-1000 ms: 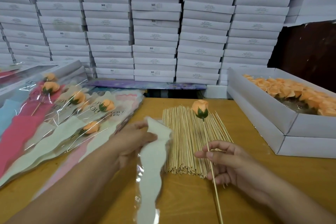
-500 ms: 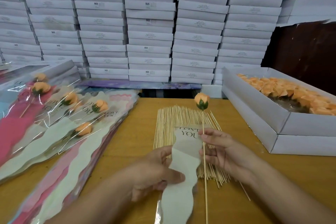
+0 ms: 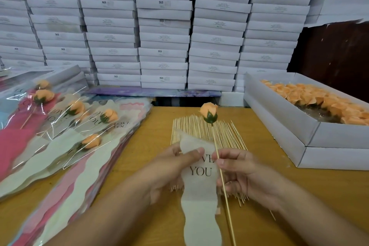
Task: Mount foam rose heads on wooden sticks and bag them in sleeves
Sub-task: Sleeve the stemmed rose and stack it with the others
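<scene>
An orange foam rose head (image 3: 208, 113) sits on top of a thin wooden stick (image 3: 223, 181), which my right hand (image 3: 239, 171) pinches at mid-length so it stands nearly upright. My left hand (image 3: 171, 168) grips the upper part of a pale cream sleeve (image 3: 199, 195) printed "LOVE YOU", thumb on its front. The sleeve hangs down just left of the stick, touching it near my right fingers. Beneath both hands lies a flat bundle of bare wooden sticks (image 3: 201, 132) on the wooden table (image 3: 279, 195).
Several bagged roses (image 3: 89, 124) lie fanned on piles of empty sleeves (image 3: 65, 191) at the left. A white box (image 3: 295, 126) at the right holds many loose orange rose heads (image 3: 323, 102). Stacked white cartons (image 3: 163, 26) wall off the back.
My left hand brought the sleeve from the left over to the stick and raised it. My right hand drew the stick closer, so sleeve and stick now meet over the bundle.
</scene>
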